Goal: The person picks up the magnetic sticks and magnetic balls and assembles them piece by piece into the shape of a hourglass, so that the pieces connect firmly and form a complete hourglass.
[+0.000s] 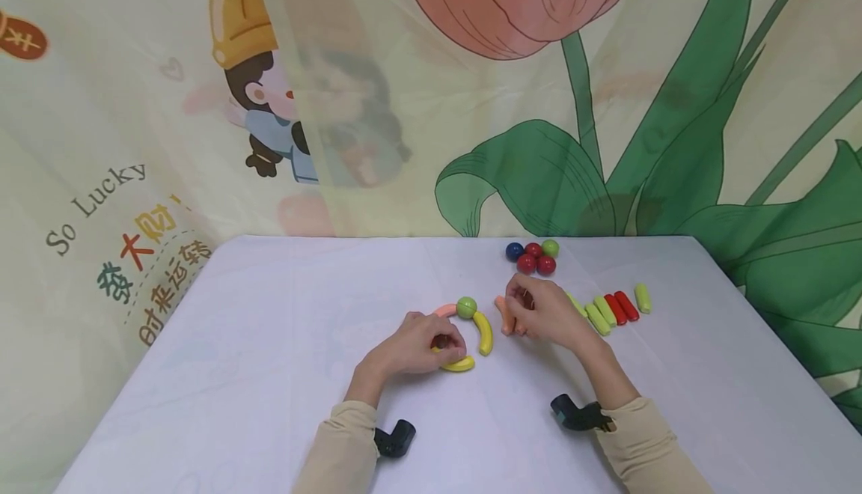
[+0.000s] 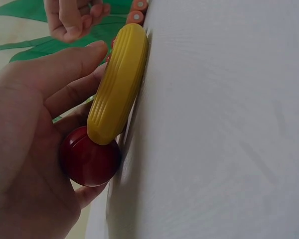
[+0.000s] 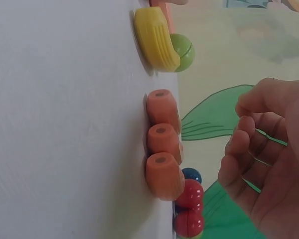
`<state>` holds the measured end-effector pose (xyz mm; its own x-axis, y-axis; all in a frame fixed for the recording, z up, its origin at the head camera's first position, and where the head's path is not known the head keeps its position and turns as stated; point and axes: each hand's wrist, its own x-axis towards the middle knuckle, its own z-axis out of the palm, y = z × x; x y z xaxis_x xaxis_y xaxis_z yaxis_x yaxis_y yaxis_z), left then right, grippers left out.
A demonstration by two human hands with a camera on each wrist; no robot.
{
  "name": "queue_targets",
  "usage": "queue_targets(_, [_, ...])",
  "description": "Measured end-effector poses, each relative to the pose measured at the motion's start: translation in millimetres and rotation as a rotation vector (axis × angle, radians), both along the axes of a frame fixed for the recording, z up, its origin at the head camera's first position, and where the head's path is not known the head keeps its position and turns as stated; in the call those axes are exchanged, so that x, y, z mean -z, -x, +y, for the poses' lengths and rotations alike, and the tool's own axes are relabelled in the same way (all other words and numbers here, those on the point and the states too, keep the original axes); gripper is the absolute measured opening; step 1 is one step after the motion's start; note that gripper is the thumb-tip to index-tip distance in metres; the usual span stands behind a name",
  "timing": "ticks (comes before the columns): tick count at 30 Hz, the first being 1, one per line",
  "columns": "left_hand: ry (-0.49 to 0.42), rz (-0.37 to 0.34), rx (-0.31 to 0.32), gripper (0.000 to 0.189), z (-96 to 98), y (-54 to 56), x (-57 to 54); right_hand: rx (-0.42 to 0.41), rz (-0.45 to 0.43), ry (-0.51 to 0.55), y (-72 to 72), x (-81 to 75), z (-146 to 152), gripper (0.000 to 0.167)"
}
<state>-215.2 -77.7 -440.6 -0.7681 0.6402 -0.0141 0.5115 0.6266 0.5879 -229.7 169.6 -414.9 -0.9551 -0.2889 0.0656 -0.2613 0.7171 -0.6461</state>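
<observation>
My left hand [image 1: 416,344] bends over a ring of small toy pieces on the table. Its thumb and fingers are curled around a yellow curved stick [image 2: 118,82], whose end meets a red ball [image 2: 89,159] near the palm. Along the ring's far side sit a pink curved stick [image 1: 444,310], a green ball [image 1: 466,308] and a second yellow curved stick [image 1: 484,333]. My right hand [image 1: 548,310] hovers above orange sticks [image 3: 163,139], fingers loosely bent with nothing in them. In the right wrist view three orange sticks lie side by side, apart from the fingers.
Red, blue and green balls [image 1: 532,257] cluster at the table's back edge. Right of my right hand, light green sticks [image 1: 597,319] and red sticks [image 1: 626,305] lie in a row, with one green stick [image 1: 643,298] apart. A printed cloth [image 1: 377,209] hangs behind the white table [image 1: 269,374].
</observation>
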Motion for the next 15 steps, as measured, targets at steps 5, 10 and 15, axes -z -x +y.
queue_targets(5, [-0.009,0.007,0.012,0.007,-0.3,-0.4,0.1,0.03,0.028,-0.009,3.6,2.0,5,0.004])
queue_targets(10, [-0.007,0.009,0.014,0.006,-0.7,-1.3,-0.4,0.069,0.09,0.0,6.7,3.9,9,0.006])
queue_targets(15, [-0.009,-0.002,0.014,0.005,-0.7,-1.6,-0.2,0.131,0.148,0.021,9.3,6.3,14,0.009])
